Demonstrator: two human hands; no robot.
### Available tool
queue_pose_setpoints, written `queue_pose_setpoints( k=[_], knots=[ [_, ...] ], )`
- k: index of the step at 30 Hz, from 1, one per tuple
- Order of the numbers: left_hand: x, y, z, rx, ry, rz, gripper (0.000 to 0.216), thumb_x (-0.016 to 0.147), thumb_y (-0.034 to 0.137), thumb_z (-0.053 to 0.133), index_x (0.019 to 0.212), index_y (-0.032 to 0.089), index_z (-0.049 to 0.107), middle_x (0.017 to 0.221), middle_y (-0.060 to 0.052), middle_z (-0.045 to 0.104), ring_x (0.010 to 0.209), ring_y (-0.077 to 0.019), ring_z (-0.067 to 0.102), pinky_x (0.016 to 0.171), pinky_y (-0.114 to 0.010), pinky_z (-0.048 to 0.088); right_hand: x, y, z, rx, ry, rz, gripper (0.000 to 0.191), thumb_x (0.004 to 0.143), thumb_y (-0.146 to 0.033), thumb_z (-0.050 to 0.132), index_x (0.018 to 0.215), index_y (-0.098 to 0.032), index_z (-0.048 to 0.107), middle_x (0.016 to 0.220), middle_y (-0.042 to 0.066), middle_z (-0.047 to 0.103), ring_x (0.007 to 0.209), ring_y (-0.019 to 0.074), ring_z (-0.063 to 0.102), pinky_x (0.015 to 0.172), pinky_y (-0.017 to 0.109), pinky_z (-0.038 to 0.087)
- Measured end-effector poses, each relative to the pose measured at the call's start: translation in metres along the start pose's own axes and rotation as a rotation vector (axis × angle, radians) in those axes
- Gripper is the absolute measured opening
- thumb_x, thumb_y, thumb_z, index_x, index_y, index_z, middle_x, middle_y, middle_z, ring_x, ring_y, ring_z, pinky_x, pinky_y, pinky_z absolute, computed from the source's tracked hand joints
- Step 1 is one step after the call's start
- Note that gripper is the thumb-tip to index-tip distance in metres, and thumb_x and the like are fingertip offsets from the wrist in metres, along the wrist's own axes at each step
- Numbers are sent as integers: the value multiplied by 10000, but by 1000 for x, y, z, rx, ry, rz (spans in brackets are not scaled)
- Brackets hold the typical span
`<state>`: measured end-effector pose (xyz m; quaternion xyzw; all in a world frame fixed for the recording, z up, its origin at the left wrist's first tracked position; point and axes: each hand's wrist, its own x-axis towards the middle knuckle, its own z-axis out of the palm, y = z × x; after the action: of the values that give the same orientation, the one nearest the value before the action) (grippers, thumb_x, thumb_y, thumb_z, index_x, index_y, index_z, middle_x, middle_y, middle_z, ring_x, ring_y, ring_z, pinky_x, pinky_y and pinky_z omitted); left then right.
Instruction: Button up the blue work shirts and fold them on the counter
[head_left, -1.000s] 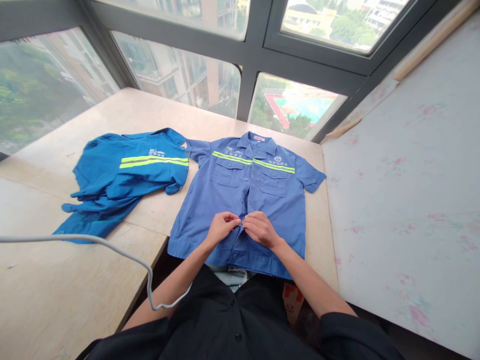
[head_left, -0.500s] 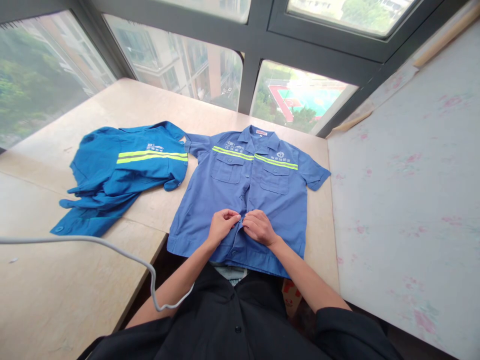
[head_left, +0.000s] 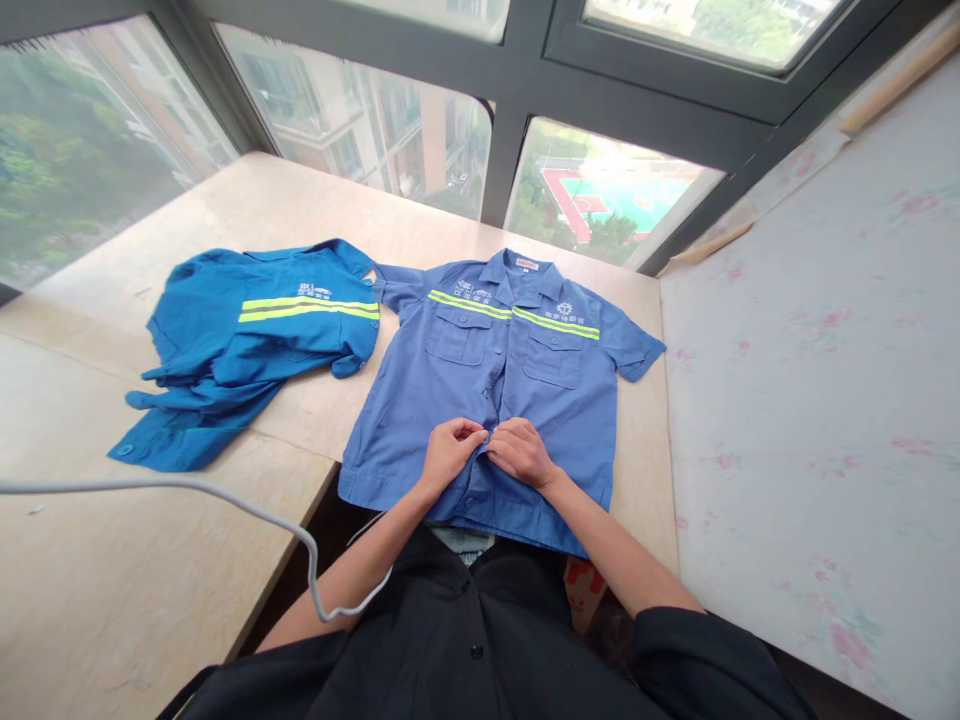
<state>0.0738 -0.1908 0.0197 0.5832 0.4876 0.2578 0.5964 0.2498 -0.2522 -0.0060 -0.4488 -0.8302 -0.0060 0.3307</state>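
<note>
A blue short-sleeved work shirt [head_left: 457, 400] lies front side up, collar away from me, with a yellow-green reflective stripe across the chest. My left hand [head_left: 452, 452] pinches the shirt's front opening low on the button line. Right beside it, my right hand [head_left: 523, 455] grips the other side of the same spot, fingertips nearly touching. Whatever button sits between the fingers is hidden. Buttons show above the hands, and one shows below them near the hem. The hem hangs over the near edge towards my lap.
A darker blue jacket [head_left: 300, 340] lies crumpled at the left, touching the shirt's sleeve. A white cable [head_left: 247, 510] crosses the beige counter [head_left: 97, 560] and runs over my left forearm. Windows [head_left: 420, 140] stand behind; a floral-papered wall [head_left: 810, 430] borders the right. A cardboard box [head_left: 585, 590] is below.
The view has shifted slightly, so everything sits a little further right. Both hands keep their pinch on the shirt front, with only tiny finger movement.
</note>
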Motion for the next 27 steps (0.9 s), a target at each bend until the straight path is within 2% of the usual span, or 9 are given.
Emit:
queue_pose_setpoints(
  k=[3, 9, 13, 15, 19, 23, 27],
  knots=[
    [0, -1, -3, 18, -45, 36, 250, 739, 384, 702, 819, 154, 759, 771, -52, 752, 701, -188, 679, 683, -278, 524, -2, 0, 0, -14, -15, 19, 117, 931, -210, 555, 910, -230, 669, 896, 41, 705, 950, 193, 606, 905, 386, 445],
    [-3, -2, -14, 61, -172, 115, 266, 801, 374, 663, 923, 169, 781, 922, -73, 771, 863, -220, 697, 833, -317, 528, -1, 0, 0, -46, 37, 26, 90, 924, -226, 574, 917, -226, 664, 894, 40, 710, 964, 199, 615, 916, 394, 449],
    [-8, -3, -19, 118, -242, 168, 382, 780, 428, 703, 1051, 164, 753, 960, -75, 757, 798, -195, 669, 724, -287, 530, 0, 0, 0, -23, 3, 68, 111, 935, -262, 564, 954, -222, 666, 936, 59, 710, 1005, 212, 610, 929, 409, 450],
    [-10, -4, -19, 185, -242, 192, 416, 764, 442, 726, 1085, 178, 742, 950, -66, 750, 764, -179, 650, 679, -271, 517, 0, 0, 1, -5, -9, 73, 120, 933, -257, 564, 983, -215, 664, 958, 67, 712, 1025, 218, 609, 936, 417, 450],
    [-14, -7, -16, 253, -177, 221, 377, 798, 420, 703, 1099, 194, 729, 952, -60, 753, 787, -183, 657, 719, -284, 521, -1, 1, 2, 16, -9, 64, 148, 926, -236, 569, 1038, -205, 661, 977, 79, 718, 1037, 224, 618, 941, 434, 465],
    [-15, -12, -15, 240, -163, 198, 488, 817, 362, 695, 1262, 182, 608, 1036, -62, 756, 752, -179, 687, 712, -294, 543, 0, 0, 2, 18, 2, 95, 216, 933, -271, 575, 1109, -181, 664, 990, 103, 718, 1015, 231, 637, 918, 432, 499],
    [-15, -19, -16, 277, -183, 282, 443, 860, 257, 629, 1294, 199, 559, 1148, -59, 725, 1001, -203, 697, 869, -316, 545, 2, -1, 1, 52, 36, 87, 290, 934, -258, 585, 1196, -146, 635, 1021, 126, 709, 1015, 228, 637, 911, 419, 509]
  ],
)
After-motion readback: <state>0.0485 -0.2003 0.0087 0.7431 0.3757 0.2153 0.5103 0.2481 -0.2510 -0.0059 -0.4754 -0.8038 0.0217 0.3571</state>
